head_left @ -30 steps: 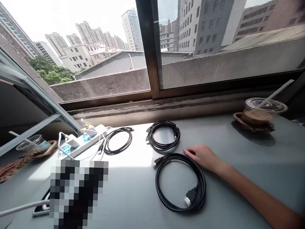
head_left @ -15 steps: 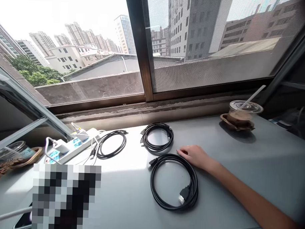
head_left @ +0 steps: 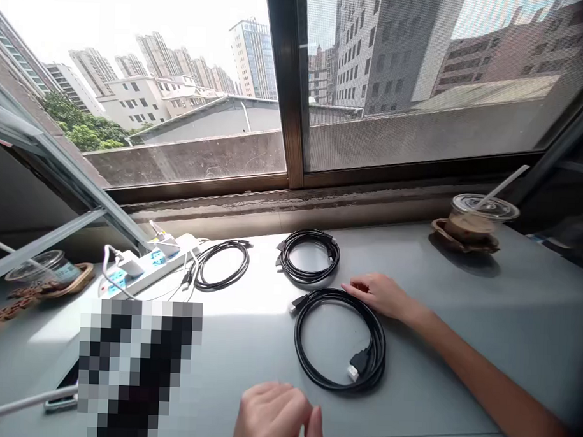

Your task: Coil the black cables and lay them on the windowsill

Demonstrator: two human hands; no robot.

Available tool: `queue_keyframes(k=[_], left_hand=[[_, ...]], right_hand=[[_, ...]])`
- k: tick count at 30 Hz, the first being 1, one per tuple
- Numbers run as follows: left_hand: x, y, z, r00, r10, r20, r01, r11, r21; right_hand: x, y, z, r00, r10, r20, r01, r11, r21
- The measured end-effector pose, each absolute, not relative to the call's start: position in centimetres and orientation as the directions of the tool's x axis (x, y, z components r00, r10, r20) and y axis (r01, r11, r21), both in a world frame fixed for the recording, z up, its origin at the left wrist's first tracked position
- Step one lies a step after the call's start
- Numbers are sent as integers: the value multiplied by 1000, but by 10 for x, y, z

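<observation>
A large coil (head_left: 377, 355) of smooth black cable is being borne flat by the plain grey table (head_left: 433, 402), its strands being stacked into a rounded ring. 2 blocky plugs (head_left: 360, 361) with pale metal tips are being shown, 1 at its far left edge and 1 inside its ring. At the large coil's far right edge, the right hand (head_left: 379, 295) is being held low, curled into a narrow grip; whether cable is being grasped or merely touched cannot be told. Near and left of the large coil, apart from it, the left hand (head_left: 274, 415) is being held bent, knuckles up; its palm is being hidden, so whether anything is being held in that grip cannot be told. Just beyond the large coil, a medium coil (head_left: 308, 278) of glossy black cable is being displayed; farther left of the large coil, a thin coil (head_left: 217, 286) is lying near a long white power strip (head_left: 148, 279). Well right of and beyond the large coil, a clear cup (head_left: 473, 223) is being supported by a brown carrier (head_left: 463, 240).
</observation>
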State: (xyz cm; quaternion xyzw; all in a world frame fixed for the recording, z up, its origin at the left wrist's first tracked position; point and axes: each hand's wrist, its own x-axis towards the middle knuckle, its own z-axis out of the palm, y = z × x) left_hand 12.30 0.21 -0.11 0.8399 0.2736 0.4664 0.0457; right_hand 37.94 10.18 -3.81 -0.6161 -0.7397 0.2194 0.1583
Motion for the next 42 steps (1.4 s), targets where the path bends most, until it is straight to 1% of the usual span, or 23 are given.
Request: queue_keyframes(k=[4,6,8,10,12,14,18,26,35,42], left_hand=[[130,9,7,566,507,650,463,-848,259],[135,13,3,606,539,584,500,-830,247],[141,17,-9,626,585,516,529,-805,271],[146,21,-23,649,630,427,541,-777,323],[149,24,-36,679,647,348,532,-759,375],[151,25,-46,699,641,316,516,-759,398],[153,26,-58,669,638,382,508,-767,392],[154,26,-62,623,660,420,501,-749,434],[155,27,-64,621,660,423,508,-750,425],[153,26,-62,615,660,432,505,-750,427]], right_hand=[[382,99,-32,-225,969,-104,798,122,-590],[383,98,-31,-242,959,-145,787,107,-608],[382,97,-30,-255,955,-154,796,117,-594],[381,96,-29,-258,956,-142,809,133,-573],[379,94,-28,-250,959,-137,820,134,-557],[377,94,-27,-237,961,-143,827,122,-549],[377,94,-28,-218,964,-152,830,101,-548],[378,95,-31,-216,962,-168,825,88,-558],[379,98,-33,-180,963,-199,809,30,-586],[379,99,-33,-162,969,-186,835,34,-549]])
